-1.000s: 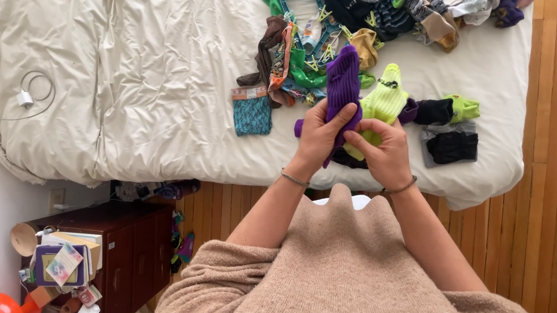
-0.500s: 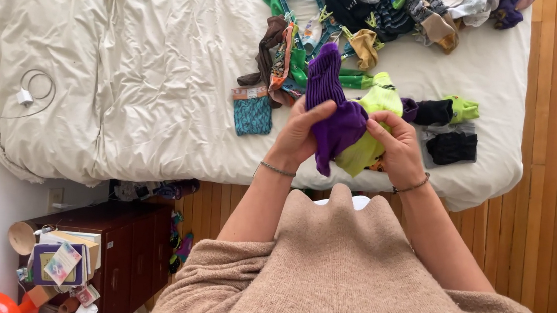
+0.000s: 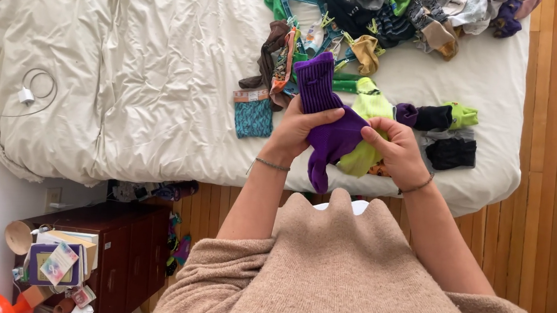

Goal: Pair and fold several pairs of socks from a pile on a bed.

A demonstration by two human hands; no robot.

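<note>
Cream bedding covers the bed [image 3: 165, 66], which stands on a wooden floor [image 3: 556, 134]; a dark wooden nightstand [image 3: 130, 244] sits below its left corner. Both hands work over the bed's near edge. The left hand [image 3: 298, 128] has its grip closed on a purple sock [image 3: 331, 131], thumb laid across the ribbed cuff. The right hand [image 3: 396, 150] pinches the same bundle from the other side, its grip closed where the purple sock meets a neon yellow sock [image 3: 368, 127] tucked beneath it.

Compared with half a second ago, the purple sock's cuff now stands squarer and flatter above the left thumb, and its toe hangs lower — pointing down toward the person's beige sweater [image 3: 348, 277]. The yellow sock shows less; the purple one covers more of it. A second ago both socks lay long and side by side between the hands.

Just right of the hands lie folded pairs — a black and purple one with a green end [image 3: 440, 115], and a black one on grey [image 3: 450, 151]. A folded teal patterned sock [image 3: 253, 112] lies to the left. Farther up, a teal clip hanger [image 3: 305, 8] rests among a heap of mixed socks [image 3: 398, 12]. A white charger with coiled cable [image 3: 29, 93] lies well apart, at the bed's left. The nightstand's top carries books and small clutter [image 3: 58, 261].
</note>
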